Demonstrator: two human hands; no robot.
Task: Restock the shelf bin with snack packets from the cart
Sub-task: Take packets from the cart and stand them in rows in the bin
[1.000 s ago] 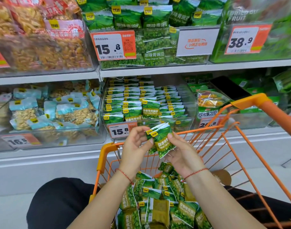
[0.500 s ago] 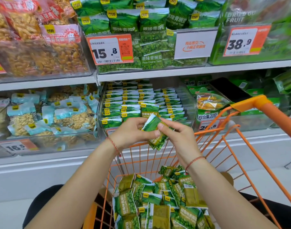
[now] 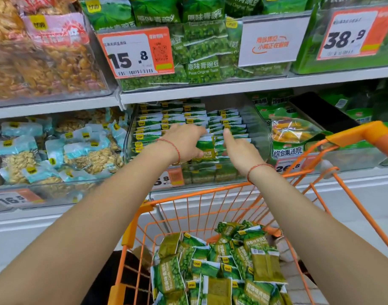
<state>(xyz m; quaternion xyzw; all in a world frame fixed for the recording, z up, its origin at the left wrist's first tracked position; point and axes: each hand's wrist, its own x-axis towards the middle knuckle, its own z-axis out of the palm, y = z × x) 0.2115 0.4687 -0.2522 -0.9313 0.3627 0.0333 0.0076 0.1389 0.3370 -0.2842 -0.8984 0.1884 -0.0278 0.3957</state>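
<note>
Snack packet (image 3: 207,148) — light, crinkly, slippery — sits pinched by its edge in my left hand (image 3: 184,143) over the shelf bin (image 3: 258,137); right hand (image 3: 238,148) loose, empty.

"15.8" on orange price tag (image 3: 135,52); "38.9" on right tag (image 3: 351,33); "Peas Original Taste" packet (image 3: 203,68).

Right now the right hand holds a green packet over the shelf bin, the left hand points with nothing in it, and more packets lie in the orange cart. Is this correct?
Not quite: the hands are swapped. In the head view the left hand holds the green packet over the shelf bin, and the right hand points with nothing in it. More packets do lie in the orange cart.
</note>
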